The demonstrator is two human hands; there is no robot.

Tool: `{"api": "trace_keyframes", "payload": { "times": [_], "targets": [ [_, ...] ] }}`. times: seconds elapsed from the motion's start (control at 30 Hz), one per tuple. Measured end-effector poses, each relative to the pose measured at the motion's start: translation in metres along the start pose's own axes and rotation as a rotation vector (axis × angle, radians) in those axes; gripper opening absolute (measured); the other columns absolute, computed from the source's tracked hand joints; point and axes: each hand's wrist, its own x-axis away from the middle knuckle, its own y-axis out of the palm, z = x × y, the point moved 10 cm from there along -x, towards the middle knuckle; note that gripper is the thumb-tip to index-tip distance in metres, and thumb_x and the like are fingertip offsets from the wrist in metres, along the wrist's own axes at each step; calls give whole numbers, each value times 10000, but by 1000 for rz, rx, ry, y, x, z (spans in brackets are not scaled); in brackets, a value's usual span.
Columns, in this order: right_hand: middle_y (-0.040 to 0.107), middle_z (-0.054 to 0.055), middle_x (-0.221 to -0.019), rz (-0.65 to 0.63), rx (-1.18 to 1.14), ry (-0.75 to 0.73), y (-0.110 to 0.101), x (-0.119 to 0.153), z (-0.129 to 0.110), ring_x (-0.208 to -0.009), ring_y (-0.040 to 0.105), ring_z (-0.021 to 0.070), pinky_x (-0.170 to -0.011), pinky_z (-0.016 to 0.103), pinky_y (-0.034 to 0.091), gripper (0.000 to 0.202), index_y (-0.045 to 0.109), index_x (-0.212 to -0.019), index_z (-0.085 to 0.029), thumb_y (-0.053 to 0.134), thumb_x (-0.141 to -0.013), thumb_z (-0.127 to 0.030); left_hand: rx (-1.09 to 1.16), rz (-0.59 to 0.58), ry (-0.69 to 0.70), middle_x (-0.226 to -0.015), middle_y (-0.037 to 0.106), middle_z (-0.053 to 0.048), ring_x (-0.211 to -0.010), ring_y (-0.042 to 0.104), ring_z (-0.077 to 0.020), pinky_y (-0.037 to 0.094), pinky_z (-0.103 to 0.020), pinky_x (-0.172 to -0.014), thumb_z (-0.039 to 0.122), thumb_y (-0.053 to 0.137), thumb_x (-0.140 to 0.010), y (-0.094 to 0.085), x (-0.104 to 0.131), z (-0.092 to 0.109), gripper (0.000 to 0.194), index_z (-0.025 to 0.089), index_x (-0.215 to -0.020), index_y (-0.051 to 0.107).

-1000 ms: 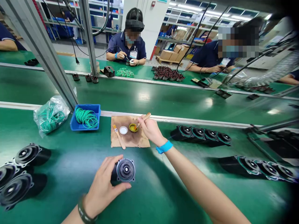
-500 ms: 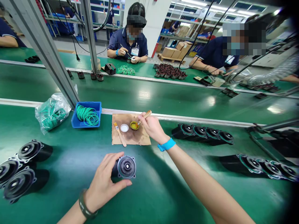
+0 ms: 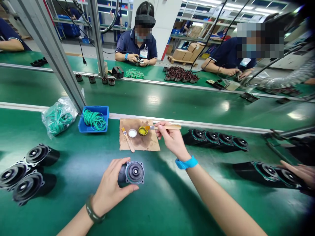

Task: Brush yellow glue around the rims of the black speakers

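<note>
My left hand point(image 3: 114, 185) is wrapped round a black motor housing point(image 3: 135, 172) that stands on the green table, its round ribbed end facing up with a green ring round it. Between the fingers of my right hand point(image 3: 169, 136) is the wooden handle of a brush point(image 3: 174, 127). The bristles touch or hover at the rim of a small cup of yellow grease point(image 3: 143, 131). Under the cup lies a stained cardboard sheet point(image 3: 150, 144), along with a white round lid point(image 3: 132, 133) and a second brush point(image 3: 128, 141).
A blue bin of green rings point(image 3: 93, 130) and a plastic bag point(image 3: 59, 116) are at the back left. Black housings point(image 3: 36, 155) stand at left; more housings point(image 3: 216, 139) stand at right, where another person's hand point(image 3: 299, 172) touches one. A metal post point(image 3: 56, 62) rises behind.
My right hand has moved right and slightly down, and its brush has tipped from steep to nearly level. Another person's hand has appeared at the right housings. My left hand still holds its housing.
</note>
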Motion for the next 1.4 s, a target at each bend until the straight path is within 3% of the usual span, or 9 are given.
{"api": "trace_keyframes", "payload": {
  "times": [0.17,0.33,0.47,0.67,0.8,1.0,1.4],
  "targets": [
    [533,-7,-633,35,-337,121,-11,51,-21,-506,511,101,-438,211,435,362,580,-884,-183,556,-903,-544,10,26,-28,-1107,647,-61,-985,647,-235,545,-360,-825,280,842,-667,-2,-2,-1,616,231,-1193,526],
    [521,-20,-558,-142,-452,315,18,102,-10,-433,485,79,-423,199,401,404,572,-810,-161,571,-895,-556,22,28,-11,-1093,645,-45,-987,642,-230,537,-359,-829,280,852,-663,-1,-3,1,631,235,-1190,506],
    [514,-26,-548,-183,-460,429,35,119,7,-422,477,76,-424,202,387,462,558,-793,-148,584,-863,-604,21,13,-20,-1103,637,-43,-1001,633,-227,528,-358,-843,288,846,-676,1,-2,-1,631,244,-1197,493],
    [509,-32,-551,-196,-437,456,43,118,11,-421,476,61,-422,179,378,477,550,-775,-137,600,-850,-606,40,-18,-54,-1131,623,-24,-1020,618,-211,508,-355,-883,316,849,-674,5,0,-8,651,271,-1204,473],
    [513,-23,-568,-184,-345,416,38,107,6,-431,479,62,-428,185,396,507,558,-763,-132,607,-827,-632,91,-45,-101,-1162,626,-21,-1049,614,-208,499,-356,-905,250,851,-666,9,0,-13,646,270,-1188,471],
    [531,1,-635,-198,-250,291,34,90,-6,-496,499,73,-463,195,412,478,595,-800,-123,581,-861,-598,258,-109,-210,-1171,659,-1,-1066,633,-193,494,-349,-939,153,847,-643,17,0,-17,629,269,-1150,493],
    [599,55,-791,-366,-110,-32,47,79,-36,-611,545,81,-549,187,470,364,636,-834,-125,439,-994,-386,246,-52,-172,-1217,672,-25,-1150,629,-235,495,-404,-1009,36,823,-580,14,6,-19,667,273,-1138,544]
  ]
}}
